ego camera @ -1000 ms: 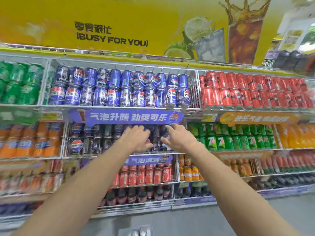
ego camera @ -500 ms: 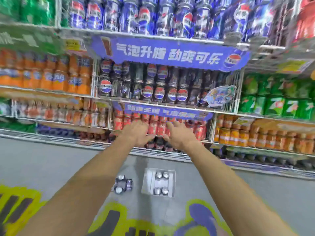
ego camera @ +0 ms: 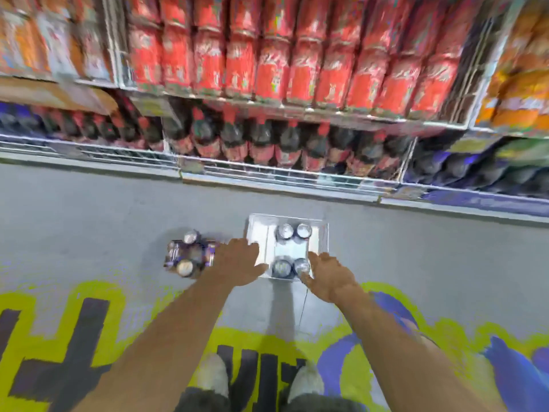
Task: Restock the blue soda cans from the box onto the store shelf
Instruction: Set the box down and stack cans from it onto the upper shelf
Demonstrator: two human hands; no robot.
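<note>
A clear box (ego camera: 321,239) stands on the grey floor below me. Inside it are several blue soda cans seen from the top: two at the far side (ego camera: 293,231) and two at the near side (ego camera: 290,266). My left hand (ego camera: 237,263) hovers over the box's left edge, fingers spread, holding nothing. My right hand (ego camera: 329,276) reaches down at the box's near right corner, fingers apart beside the nearest can. Left of the box sits a small cluster of blue cans (ego camera: 190,253) on the floor. The blue-can shelf is out of view.
The lower shelves fill the top of the view: red cans (ego camera: 267,55) above, dark bottles with red caps (ego camera: 261,141) below, behind a wire front rail (ego camera: 267,173). Yellow, black and blue floor graphics (ego camera: 89,328) lie near my feet (ego camera: 306,382).
My view has swung down from the blue-can shelf to the floor. Both empty hands have dropped from the shelf front to just over the box.
</note>
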